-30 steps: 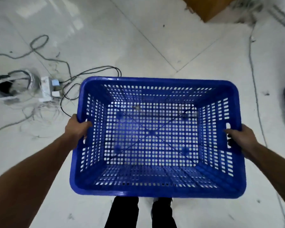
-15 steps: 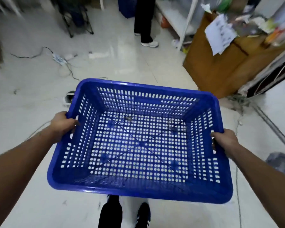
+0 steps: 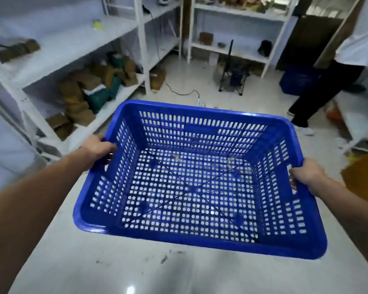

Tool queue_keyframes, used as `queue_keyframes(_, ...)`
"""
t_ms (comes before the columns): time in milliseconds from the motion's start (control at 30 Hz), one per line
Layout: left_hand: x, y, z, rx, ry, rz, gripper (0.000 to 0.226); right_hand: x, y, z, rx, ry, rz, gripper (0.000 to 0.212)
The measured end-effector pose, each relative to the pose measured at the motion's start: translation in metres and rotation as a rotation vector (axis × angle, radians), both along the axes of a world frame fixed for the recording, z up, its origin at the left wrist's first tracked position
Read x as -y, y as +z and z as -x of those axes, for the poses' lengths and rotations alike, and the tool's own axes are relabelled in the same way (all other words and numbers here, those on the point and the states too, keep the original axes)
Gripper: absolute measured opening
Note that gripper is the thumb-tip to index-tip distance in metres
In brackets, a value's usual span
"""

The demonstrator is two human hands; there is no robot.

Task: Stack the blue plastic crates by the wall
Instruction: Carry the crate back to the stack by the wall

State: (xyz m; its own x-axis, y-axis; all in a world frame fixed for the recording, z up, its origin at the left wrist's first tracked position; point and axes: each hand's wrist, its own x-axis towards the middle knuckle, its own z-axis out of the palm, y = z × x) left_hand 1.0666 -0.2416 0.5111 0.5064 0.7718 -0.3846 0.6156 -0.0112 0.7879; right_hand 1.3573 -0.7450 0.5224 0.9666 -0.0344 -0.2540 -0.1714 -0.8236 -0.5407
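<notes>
I carry an empty blue perforated plastic crate (image 3: 191, 187) in front of me, held off the white floor and tilted slightly. My left hand (image 3: 98, 148) grips the handle slot in its left wall. My right hand (image 3: 306, 175) grips the handle on its right wall. More blue crates (image 3: 295, 80) stand on the floor at the far right, near the back wall, partly hidden by a person's legs.
White metal shelves (image 3: 77, 52) with brown boxes run along the left. Another shelf unit (image 3: 238, 28) lines the back wall, with a folding stool (image 3: 234, 78) before it. A person in dark trousers (image 3: 319, 88) stands far right. A cable and power strip (image 3: 200, 100) lie on the floor ahead.
My view has swung upward from the floor to the room ahead. The shelves, the back wall and the far crates have come into sight. Both hands keep their grip on the crate.
</notes>
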Motion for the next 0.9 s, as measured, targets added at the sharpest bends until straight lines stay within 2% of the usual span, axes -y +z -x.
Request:
queue_keyframes(233, -0.095, 0.015, 0.260, -0.031, 0.324, -0.115, 0.020, -0.217, 0.021, 0.116, 0.125, 0.368, 0.096, 0.002)
queue_keyframes(333, -0.130, 0.027, 0.380, -0.035, 0.446, -0.145, 0.021, -0.309, 0.029, 0.186, 0.158, 0.511, 0.121, 0.011)
queue_keyframes(467, -0.168, 0.054, 0.530, -0.070, 0.578, -0.203, 0.013, -0.430, 0.039, 0.276, 0.156, 0.677, 0.087, 0.017)
queue_keyframes(533, -0.182, 0.066, 0.597, -0.102, 0.644, -0.242, 0.010, -0.495, 0.041, 0.317, 0.134, 0.793, 0.084, 0.010)
queue_keyframes(600, -0.192, 0.075, 0.658, -0.101, 0.722, -0.233, 0.008, -0.559, 0.041, 0.358, 0.095, 0.884, 0.041, 0.012)
queue_keyframes(733, -0.208, 0.069, 0.770, -0.152, 0.887, -0.234, 0.012, -0.674, 0.044, 0.453, 0.154, 1.068, 0.006, 0.011)
queue_keyframes(833, -0.218, 0.060, 0.841, -0.159, 1.014, -0.224, 0.022, -0.757, 0.043, 0.519, 0.206, 1.172, 0.029, 0.023)
queue_keyframes(900, -0.230, 0.058, 0.879, -0.180, 1.076, -0.212, 0.025, -0.808, 0.040, 0.563, 0.189, 1.246, 0.004, 0.024)
